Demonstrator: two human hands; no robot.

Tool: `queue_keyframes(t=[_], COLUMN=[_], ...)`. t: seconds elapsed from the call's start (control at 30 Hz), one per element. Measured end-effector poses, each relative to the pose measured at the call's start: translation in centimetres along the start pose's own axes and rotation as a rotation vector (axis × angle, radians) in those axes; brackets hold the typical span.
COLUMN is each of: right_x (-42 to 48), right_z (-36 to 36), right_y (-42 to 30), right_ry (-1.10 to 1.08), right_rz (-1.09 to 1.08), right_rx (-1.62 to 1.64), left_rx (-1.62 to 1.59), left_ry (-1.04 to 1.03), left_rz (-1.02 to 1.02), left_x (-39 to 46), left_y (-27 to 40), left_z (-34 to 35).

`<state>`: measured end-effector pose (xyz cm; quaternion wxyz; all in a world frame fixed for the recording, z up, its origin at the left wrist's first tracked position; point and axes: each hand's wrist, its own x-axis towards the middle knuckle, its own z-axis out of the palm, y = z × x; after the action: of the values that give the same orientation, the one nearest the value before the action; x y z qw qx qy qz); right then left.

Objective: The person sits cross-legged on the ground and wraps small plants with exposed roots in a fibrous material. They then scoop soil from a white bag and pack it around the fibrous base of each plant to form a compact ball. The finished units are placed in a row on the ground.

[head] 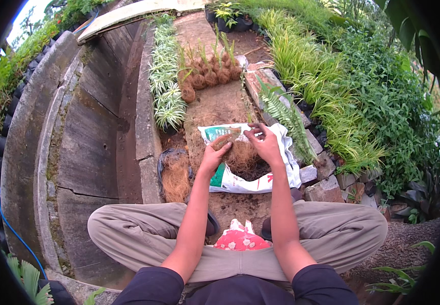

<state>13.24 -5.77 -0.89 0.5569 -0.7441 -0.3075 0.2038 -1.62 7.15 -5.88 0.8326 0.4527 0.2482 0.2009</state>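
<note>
Over a white plastic sack with green and red print, both hands are raised close together. My left hand pinches some thin brown coconut fibre between thumb and fingers. My right hand has its fingers bent, just right of the left; whether it grips a thin strand cannot be made out. Beneath them a loose clump of coconut fibre lies on the sack, with dark soil beside it. A green fern frond lies along the sack's right side.
Several fibre-wrapped plant balls stand ahead on the path. A black bag of coconut fibre lies at left, near spider plants and a deep concrete drain. Stone blocks and grassy plants border the right.
</note>
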Motion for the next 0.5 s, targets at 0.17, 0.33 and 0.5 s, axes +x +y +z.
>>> queue_keyframes(t=[0.17,0.33,0.5], right_x=[0.9,1.3,0.5], right_z=[-3.1,-4.3,-3.7], right_y=[1.3,7.1,15.4], right_ry=[0.124,0.213,0.064], right_rz=[0.016,0.149,0.216], right_rx=[0.195,0.273,-0.243], left_rx=[-0.055,-0.101,-0.044], left_ry=[0.040,0.064,0.091], left_rz=[-0.022,-0.069,-0.092], left_x=[0.2,0.0,0.1], left_y=[-0.2,-1.0,-2.1], left_z=[-2.5,-4.0,-4.6])
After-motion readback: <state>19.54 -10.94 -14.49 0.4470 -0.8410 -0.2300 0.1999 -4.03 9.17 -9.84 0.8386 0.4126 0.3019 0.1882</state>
